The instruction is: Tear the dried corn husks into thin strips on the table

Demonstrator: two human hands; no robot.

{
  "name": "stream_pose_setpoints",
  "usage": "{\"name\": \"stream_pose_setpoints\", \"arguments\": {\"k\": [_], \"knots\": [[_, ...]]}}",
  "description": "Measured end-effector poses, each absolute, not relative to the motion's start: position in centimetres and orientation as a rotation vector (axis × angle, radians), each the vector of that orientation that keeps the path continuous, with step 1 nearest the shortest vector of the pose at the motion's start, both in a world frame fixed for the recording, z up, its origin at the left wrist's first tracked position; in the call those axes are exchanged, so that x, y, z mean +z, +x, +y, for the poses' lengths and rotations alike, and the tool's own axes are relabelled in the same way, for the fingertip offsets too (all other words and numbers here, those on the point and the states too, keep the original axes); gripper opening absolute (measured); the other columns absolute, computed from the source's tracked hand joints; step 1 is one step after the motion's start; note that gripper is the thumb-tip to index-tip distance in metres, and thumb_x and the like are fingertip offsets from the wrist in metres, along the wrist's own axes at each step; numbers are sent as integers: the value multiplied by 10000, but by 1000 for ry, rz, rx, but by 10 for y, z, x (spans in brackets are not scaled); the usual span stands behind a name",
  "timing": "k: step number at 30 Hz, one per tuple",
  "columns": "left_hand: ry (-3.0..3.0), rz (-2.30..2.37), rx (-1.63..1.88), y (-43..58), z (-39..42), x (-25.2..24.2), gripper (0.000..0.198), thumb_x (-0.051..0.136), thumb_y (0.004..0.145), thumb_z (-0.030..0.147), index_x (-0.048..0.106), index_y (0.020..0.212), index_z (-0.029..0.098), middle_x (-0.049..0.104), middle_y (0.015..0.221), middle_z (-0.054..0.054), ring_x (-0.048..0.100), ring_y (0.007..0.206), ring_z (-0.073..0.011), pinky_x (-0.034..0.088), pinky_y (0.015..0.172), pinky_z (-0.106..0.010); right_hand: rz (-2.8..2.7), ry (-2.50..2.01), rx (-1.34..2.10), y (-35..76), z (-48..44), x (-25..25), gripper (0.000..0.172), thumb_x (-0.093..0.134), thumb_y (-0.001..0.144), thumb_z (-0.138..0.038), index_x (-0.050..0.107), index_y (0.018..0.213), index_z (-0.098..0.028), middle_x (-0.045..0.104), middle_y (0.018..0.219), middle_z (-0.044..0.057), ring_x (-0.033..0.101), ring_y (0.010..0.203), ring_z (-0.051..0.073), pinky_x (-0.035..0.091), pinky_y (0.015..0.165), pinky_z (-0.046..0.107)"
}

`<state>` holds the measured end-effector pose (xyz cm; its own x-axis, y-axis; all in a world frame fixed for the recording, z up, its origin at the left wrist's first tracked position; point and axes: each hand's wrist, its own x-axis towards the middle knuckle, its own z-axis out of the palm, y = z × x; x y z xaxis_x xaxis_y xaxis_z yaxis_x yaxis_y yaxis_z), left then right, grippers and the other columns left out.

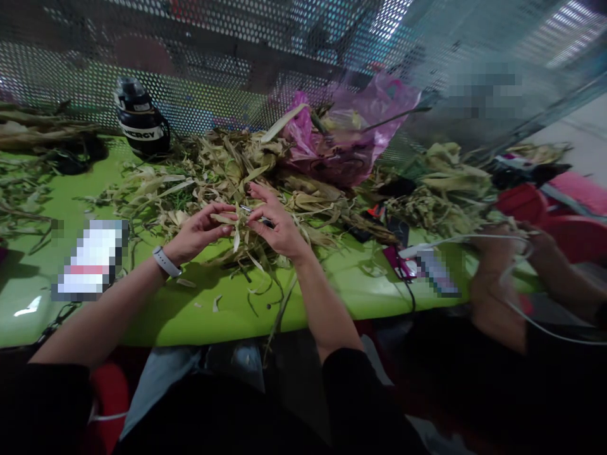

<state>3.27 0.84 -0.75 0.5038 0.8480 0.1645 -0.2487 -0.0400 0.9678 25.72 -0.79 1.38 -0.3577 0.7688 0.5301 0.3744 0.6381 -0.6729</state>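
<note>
My left hand (203, 226), with a white band on its wrist, pinches a pale strip of dried husk (222, 219) between thumb and fingers. Close by on the right, my right hand (275, 221) has its thumb and fingers curled at the same small bundle of dried husk (241, 222). A small shiny metal tool (245, 208) shows between the two hands, apparently in the right one; most of it is hidden by the fingers, so its kind is unclear. Below and behind both hands spreads a heap of dried husks and leaves (222, 158).
A dark bottle (142, 123) and a pink plastic bag (351, 142) stand behind the heap, before a perforated metal screen (213, 57). A phone (92, 259) lies left on the green table (190, 322). At right are another phone (437, 273), a co-worker's hands (505, 237) and a white cable (474, 237).
</note>
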Motion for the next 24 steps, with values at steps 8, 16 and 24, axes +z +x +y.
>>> {"name": "stream_pose_setpoints", "arguments": {"k": [8, 16, 24], "knots": [[1161, 574, 1045, 40, 6, -11, 383, 818, 719, 269, 683, 1073, 209, 720, 973, -37, 677, 874, -133, 541, 839, -274, -2031, -878, 572, 256, -8, 12, 207, 603, 898, -426, 665, 870, -230, 359, 1570, 61, 326, 1464, 243, 366, 1140, 501], [1183, 581, 964, 39, 3, -8, 427, 837, 677, 212, 706, 1084, 208, 737, 1040, -64, 695, 957, -177, 546, 897, -307, -1989, -824, 849, 255, -8, 12, 286, 603, 886, -483, 650, 829, -207, 490, 1452, 103, 479, 1360, 227, 385, 1132, 464], [1370, 666, 982, 37, 10, -17, 375, 868, 646, 282, 719, 971, 166, 737, 1038, -69, 701, 888, -161, 567, 877, -310, -1993, -920, 992, 253, -9, 10, 310, 600, 883, -492, 638, 857, -185, 509, 1398, 139, 479, 1340, 245, 529, 914, 382]]}}
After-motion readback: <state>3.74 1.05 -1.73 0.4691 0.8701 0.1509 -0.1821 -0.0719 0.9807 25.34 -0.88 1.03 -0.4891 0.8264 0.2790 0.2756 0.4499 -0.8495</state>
